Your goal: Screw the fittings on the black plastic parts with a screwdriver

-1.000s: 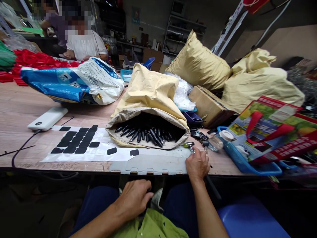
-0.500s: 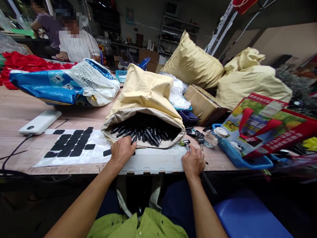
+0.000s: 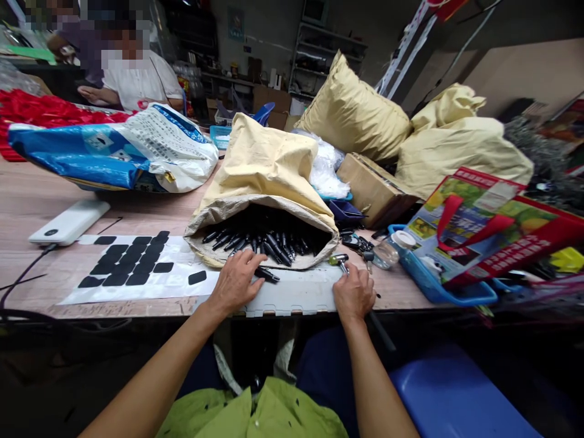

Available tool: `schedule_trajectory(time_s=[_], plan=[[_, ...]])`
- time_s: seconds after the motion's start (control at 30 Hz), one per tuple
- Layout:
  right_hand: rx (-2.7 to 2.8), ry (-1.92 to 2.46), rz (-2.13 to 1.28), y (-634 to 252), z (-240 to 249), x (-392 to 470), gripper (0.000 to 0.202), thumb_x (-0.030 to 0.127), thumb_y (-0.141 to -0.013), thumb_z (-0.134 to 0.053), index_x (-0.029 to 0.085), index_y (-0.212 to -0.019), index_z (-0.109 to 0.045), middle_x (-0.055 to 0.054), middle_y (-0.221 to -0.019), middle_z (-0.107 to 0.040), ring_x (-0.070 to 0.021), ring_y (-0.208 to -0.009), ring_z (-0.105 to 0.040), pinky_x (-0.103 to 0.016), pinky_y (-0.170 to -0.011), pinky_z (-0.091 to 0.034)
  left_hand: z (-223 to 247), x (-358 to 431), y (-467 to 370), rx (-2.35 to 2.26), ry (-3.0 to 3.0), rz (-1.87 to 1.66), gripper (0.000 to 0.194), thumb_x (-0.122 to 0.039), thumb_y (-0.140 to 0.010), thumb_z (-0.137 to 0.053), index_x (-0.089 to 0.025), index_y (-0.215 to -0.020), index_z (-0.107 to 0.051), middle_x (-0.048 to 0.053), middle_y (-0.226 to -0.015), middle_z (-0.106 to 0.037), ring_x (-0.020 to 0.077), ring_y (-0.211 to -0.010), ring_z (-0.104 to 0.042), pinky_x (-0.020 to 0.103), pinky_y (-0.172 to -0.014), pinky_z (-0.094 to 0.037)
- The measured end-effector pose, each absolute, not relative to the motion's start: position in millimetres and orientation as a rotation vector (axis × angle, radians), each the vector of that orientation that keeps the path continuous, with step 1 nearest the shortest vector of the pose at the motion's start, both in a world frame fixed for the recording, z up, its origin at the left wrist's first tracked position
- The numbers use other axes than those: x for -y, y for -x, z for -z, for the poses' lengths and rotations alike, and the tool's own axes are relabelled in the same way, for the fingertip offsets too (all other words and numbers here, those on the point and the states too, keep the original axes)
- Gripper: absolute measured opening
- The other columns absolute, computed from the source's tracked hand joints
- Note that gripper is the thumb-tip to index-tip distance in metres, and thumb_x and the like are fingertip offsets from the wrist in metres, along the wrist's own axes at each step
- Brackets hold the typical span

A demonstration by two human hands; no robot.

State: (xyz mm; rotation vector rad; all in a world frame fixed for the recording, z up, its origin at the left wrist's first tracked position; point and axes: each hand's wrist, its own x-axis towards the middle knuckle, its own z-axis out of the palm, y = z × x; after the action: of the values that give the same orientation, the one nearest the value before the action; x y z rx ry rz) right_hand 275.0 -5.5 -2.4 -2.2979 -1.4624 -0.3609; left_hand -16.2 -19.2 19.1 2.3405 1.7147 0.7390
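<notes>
My left hand [image 3: 238,278] is over the pale grey board at the table's front, thumb and fingers round a black pen-like piece [image 3: 268,275] that points right. Just behind it, a cream cloth sack [image 3: 267,164] lies with its mouth towards me, and many similar black pieces [image 3: 276,246] show inside. My right hand [image 3: 354,293] is closed round a small hammer [image 3: 338,260] with a yellow-green and metal head; its dark handle runs out below the hand. Left of the sack, black rounded patches [image 3: 130,261] lie on a white sheet [image 3: 176,286].
A white power bank [image 3: 70,222] with a cable and a blue-and-white bag [image 3: 114,149] are at left. Keys [image 3: 365,248], a jar [image 3: 387,254] and a blue basket [image 3: 426,286] with a printed bag [image 3: 483,225] stand right. Two people sit beyond red material [image 3: 55,109].
My left hand has moved slightly right, and the black pen-like piece has turned from upright to nearly level. My right hand stays round the hammer. The view has shifted a little.
</notes>
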Motion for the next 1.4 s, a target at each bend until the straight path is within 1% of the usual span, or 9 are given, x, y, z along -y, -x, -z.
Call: schedule_trajectory(time_s=[0.1, 0.3, 0.43, 0.53, 0.67, 0.9, 1.03, 1.17, 1.4], plan=[[1.457, 2.303, 0.345, -275, 2, 5, 0.033, 0.021, -0.095, -0.052, 0.025, -0.125, -0.067, -0.011, -0.109, -0.062, -0.0251, -0.101, -0.055, -0.035, -0.076, -0.036, -17, 16, 12, -1.613, -2.375, -0.68, 0.013, -0.03, -0.085, -0.072, -0.024, -0.096, -0.069, 0.006, -0.101, -0.066, 0.0277, -0.104, -0.053, 0.042, -0.093, -0.04], [1.467, 2.263, 0.186, -284, -5, 7, 0.036, 0.017, -0.093, -0.055, 0.025, -0.125, -0.069, -0.01, -0.11, -0.064, -0.0249, -0.103, -0.056, -0.034, -0.081, -0.039, -3, 12, -5, -1.581, -2.169, -0.766, 0.016, -0.035, -0.084, -0.075, -0.024, -0.095, -0.07, 0.003, -0.094, -0.067, 0.0239, -0.099, -0.056, 0.036, -0.085, -0.041], [1.402, 1.944, 0.103, -270, -21, 23, 0.038, 0.018, -0.093, -0.051, 0.02, -0.127, -0.067, -0.011, -0.116, -0.066, -0.0244, -0.105, -0.06, -0.034, -0.088, -0.044, 0, 10, -4, -1.56, -2.094, -0.803, 0.016, -0.032, -0.08, -0.079, -0.023, -0.091, -0.071, 0.002, -0.091, -0.067, 0.0226, -0.096, -0.057, 0.035, -0.084, -0.041], [1.541, 1.602, -0.167, -241, -34, 38, 0.035, 0.023, -0.096, -0.048, 0.016, -0.125, -0.067, -0.012, -0.114, -0.069, -0.0224, -0.102, -0.063, -0.033, -0.091, -0.048, -1, 8, -1, -1.558, -2.063, -0.805, 0.016, -0.031, -0.078, -0.08, -0.023, -0.091, -0.073, 0.002, -0.089, -0.067, 0.0224, -0.095, -0.057, 0.035, -0.085, -0.041], [1.785, 1.356, -0.413, -202, -36, 52, 0.033, 0.023, -0.1, -0.045, 0.018, -0.124, -0.068, -0.01, -0.111, -0.07, -0.0202, -0.102, -0.065, -0.031, -0.091, -0.051, -1, 7, 2, -1.498, -2.009, -0.812, 0.018, -0.028, -0.079, -0.079, -0.024, -0.096, -0.078, 0.003, -0.09, -0.067, 0.0226, -0.095, -0.058, 0.034, -0.084, -0.043], [1.994, 1.296, -0.259, -183, -23, 59, 0.038, 0.016, -0.101, -0.044, 0.022, -0.132, -0.065, -0.007, -0.095, -0.065, -0.019, -0.091, -0.062, -0.031, -0.086, -0.051, 3, 3, 8, -1.412, -2.044, -0.87, 0.018, -0.03, -0.08, -0.08, -0.024, -0.097, -0.082, 0.004, -0.085, -0.065, 0.0215, -0.092, -0.058, 0.032, -0.085, -0.043], [1.952, 1.26, -0.155, -181, -19, 62, 0.04, 0.015, -0.102, -0.044, 0.023, -0.135, -0.064, -0.007, -0.095, -0.063, -0.0187, -0.091, -0.06, -0.031, -0.085, -0.05, 5, 2, 8, -1.394, -2.032, -0.877, 0.017, -0.027, -0.079, -0.081, -0.023, -0.095, -0.082, 0.003, -0.083, -0.066, 0.0205, -0.089, -0.059, 0.032, -0.084, -0.044], [1.994, 1.299, -0.192, -182, -13, 62, 0.04, 0.014, -0.101, -0.044, 0.024, -0.132, -0.066, -0.005, -0.09, -0.061, -0.0171, -0.085, -0.06, -0.028, -0.078, -0.05, 3, 2, 7, -1.403, -2.012, -0.887, 0.015, -0.025, -0.079, -0.08, -0.024, -0.093, -0.082, 0.003, -0.081, -0.066, 0.0201, -0.088, -0.059, 0.031, -0.083, -0.044], [1.874, 1.289, -0.192, -190, -18, 62, 0.036, 0.016, -0.101, -0.046, 0.021, -0.129, -0.068, -0.005, -0.091, -0.062, -0.0167, -0.087, -0.06, -0.028, -0.081, -0.05, 2, 4, 6, -1.453, -1.979, -0.886, 0.019, -0.027, -0.077, -0.081, -0.021, -0.095, -0.082, 0.005, -0.085, -0.067, 0.0219, -0.092, -0.059, 0.032, -0.084, -0.045]])
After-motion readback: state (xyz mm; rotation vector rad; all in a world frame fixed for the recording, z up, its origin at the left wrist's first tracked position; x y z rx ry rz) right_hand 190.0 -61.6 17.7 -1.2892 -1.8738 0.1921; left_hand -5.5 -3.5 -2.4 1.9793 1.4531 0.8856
